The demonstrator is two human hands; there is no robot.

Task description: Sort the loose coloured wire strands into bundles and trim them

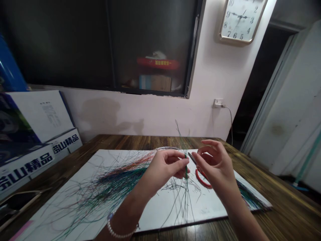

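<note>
My left hand pinches a thin bundle of green strands between thumb and fingertips. The strands stick up above my fingers and hang down below them. My right hand is raised just to the right of the bundle, with its fingers curled and apart and nothing in them. Beneath it lie red-handled scissors on a white board. Many loose thin fibres in green, orange and dark colours are spread over the board. A pearl bracelet circles my left wrist.
The board rests on a dark wooden table. Printed cartons are stacked at the left table edge. A white wall rises behind the table, with a plugged-in socket and a cable running down from it. A doorway stands at the right.
</note>
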